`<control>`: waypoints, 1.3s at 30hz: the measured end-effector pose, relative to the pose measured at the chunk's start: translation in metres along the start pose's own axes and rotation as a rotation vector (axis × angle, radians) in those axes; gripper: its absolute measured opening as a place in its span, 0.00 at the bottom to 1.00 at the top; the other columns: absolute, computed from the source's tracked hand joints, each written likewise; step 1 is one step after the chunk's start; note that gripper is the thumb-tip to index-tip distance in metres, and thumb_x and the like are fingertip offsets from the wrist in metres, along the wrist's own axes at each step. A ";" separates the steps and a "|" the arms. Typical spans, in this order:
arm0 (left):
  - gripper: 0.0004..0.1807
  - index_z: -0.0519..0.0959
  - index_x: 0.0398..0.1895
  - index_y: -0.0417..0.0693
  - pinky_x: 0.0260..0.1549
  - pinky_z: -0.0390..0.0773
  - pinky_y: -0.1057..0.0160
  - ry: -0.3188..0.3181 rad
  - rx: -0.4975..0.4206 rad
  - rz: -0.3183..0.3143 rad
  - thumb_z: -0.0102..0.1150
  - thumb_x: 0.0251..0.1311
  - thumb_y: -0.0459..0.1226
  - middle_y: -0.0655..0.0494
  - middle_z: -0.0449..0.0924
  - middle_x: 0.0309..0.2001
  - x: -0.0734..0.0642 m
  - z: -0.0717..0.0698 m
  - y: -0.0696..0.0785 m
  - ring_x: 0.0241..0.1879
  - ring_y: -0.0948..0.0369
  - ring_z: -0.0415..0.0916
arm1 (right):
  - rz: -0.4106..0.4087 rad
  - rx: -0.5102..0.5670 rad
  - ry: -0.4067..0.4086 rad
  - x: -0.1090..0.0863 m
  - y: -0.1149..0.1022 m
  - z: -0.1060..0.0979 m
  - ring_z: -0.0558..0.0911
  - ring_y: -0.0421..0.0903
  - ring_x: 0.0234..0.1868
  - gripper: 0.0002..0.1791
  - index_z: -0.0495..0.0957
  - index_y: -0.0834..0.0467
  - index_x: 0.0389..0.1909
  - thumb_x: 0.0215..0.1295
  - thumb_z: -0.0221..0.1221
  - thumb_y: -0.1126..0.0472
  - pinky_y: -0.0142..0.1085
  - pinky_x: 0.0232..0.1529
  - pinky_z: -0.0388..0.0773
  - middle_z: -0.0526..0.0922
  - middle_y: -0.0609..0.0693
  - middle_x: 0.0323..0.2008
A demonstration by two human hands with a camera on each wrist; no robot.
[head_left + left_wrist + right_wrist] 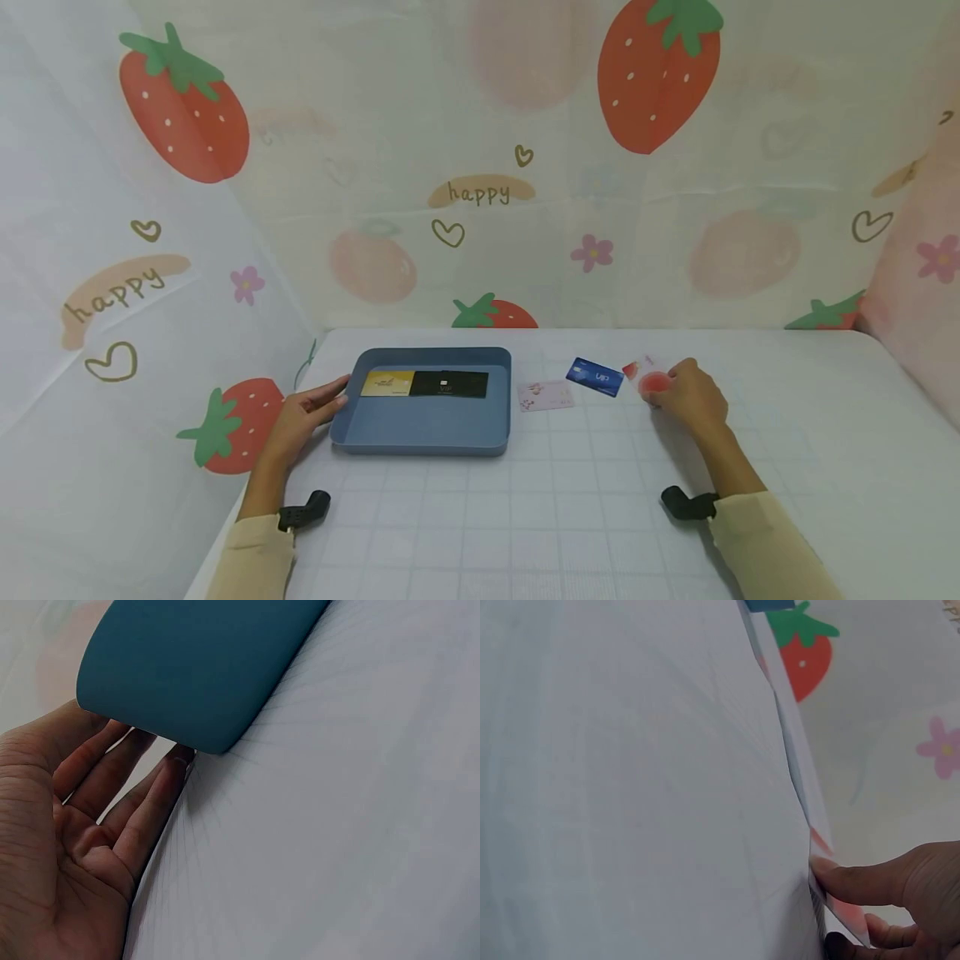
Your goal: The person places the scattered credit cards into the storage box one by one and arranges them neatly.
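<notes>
Two-handed: pinched red-patterned card [651, 380] in near-closed right hand [692, 398] | touched tray [423, 427], left of pinch, with loose left hand [294, 423] | wanted light pressure

Table [420, 525] is lying free in front of the tray [420, 425], while the left hand [300, 421] is blocking its left end and a pink card [546, 397] is flanking its right.

the right hand [919, 892] pinches a tilted red-and-white card [846, 910] by the white tabletop [660, 780], a strawberry-printed backdrop [889, 761] behind.
</notes>
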State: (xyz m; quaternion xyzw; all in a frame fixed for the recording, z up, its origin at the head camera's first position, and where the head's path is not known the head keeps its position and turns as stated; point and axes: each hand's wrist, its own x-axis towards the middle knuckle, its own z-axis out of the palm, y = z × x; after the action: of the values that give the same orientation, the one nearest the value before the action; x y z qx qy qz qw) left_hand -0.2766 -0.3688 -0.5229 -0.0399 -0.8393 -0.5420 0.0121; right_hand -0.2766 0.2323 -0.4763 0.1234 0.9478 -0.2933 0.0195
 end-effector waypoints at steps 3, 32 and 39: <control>0.29 0.73 0.72 0.52 0.52 0.76 0.74 -0.006 -0.001 0.011 0.63 0.70 0.46 0.51 0.72 0.70 0.000 -0.001 -0.001 0.66 0.60 0.73 | 0.003 0.017 0.004 0.000 -0.001 0.000 0.76 0.62 0.43 0.32 0.67 0.73 0.54 0.60 0.69 0.57 0.50 0.38 0.76 0.78 0.71 0.46; 0.29 0.72 0.72 0.47 0.51 0.76 0.75 -0.022 -0.041 -0.009 0.63 0.70 0.44 0.48 0.71 0.70 -0.009 0.002 0.021 0.59 0.75 0.74 | -0.151 0.144 0.089 0.001 0.005 -0.011 0.76 0.66 0.49 0.20 0.70 0.70 0.56 0.65 0.55 0.68 0.57 0.45 0.74 0.77 0.73 0.51; 0.29 0.71 0.72 0.45 0.51 0.76 0.75 -0.022 -0.026 -0.008 0.61 0.71 0.43 0.47 0.70 0.70 -0.012 0.003 0.025 0.62 0.71 0.74 | -0.179 0.173 0.099 -0.004 -0.004 -0.016 0.76 0.66 0.50 0.19 0.71 0.69 0.56 0.65 0.56 0.69 0.55 0.46 0.74 0.77 0.74 0.52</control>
State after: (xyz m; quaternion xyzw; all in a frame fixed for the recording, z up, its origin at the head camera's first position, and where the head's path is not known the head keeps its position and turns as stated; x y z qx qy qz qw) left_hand -0.2626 -0.3569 -0.5026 -0.0425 -0.8326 -0.5523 0.0002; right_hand -0.2728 0.2374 -0.4604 0.0540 0.9259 -0.3683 -0.0643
